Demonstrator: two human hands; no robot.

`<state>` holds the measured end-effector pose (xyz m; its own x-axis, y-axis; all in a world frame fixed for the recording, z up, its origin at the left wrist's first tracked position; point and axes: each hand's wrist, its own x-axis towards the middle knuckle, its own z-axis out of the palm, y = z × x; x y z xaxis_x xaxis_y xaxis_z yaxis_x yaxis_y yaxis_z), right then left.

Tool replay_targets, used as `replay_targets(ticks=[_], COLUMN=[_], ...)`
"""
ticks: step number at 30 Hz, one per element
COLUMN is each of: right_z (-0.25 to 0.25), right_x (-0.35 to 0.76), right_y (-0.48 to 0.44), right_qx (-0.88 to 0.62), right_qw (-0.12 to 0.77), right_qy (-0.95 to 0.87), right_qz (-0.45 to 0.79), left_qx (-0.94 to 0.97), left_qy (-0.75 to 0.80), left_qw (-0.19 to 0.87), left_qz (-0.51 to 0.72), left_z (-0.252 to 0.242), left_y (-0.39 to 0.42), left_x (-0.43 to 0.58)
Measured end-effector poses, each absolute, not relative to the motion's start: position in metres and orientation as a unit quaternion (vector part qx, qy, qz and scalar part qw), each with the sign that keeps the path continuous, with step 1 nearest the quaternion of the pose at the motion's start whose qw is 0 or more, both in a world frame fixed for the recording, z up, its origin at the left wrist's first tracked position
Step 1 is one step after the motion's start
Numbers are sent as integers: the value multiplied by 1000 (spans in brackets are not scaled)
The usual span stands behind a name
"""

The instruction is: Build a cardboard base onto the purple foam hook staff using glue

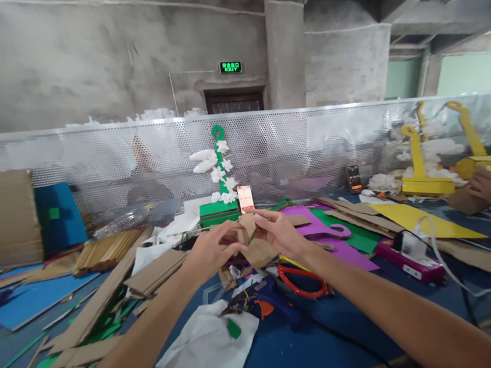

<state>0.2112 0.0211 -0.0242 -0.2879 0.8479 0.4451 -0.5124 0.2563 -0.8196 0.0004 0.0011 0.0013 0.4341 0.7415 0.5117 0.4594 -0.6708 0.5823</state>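
Both hands meet over the cluttered table: the left hand (212,247) and right hand (279,231) pinch a brown cardboard piece (258,250) between curled fingers. Its upper edge hides behind the fingertips; red scissors (302,280) lie just below the right wrist.

Brown cardboard piece (258,253); purple sheet (358,257); blue table (290,355) (dotted silver screen (50,163) behind).

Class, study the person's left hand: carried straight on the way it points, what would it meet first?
The left hand pinches the brown cardboard piece, so that comes first. Just past it, probably, lies the right hand, which grips the same piece. Depth beyond that is unclear.
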Motion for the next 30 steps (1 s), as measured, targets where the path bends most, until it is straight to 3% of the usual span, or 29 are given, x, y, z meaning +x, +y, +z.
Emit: replay_targets(ticks=[12, 22, 30], right_z=[-24, -25, -26], right_x=[222, 231, 242], right_y=[23, 25, 29], right_qx=[-129, -108, -91], right_qw=[531, 513, 495], right_qy=[-552, -600, -631], right_qz=[629, 604, 591], left_qx=[857, 903, 888], left_qy=[360, 262, 212], left_qw=[34, 10, -35], left_qz=[367, 340, 406], left_z=[-1, 4, 2], left_y=[6, -5, -3], left_x=[-11, -17, -10])
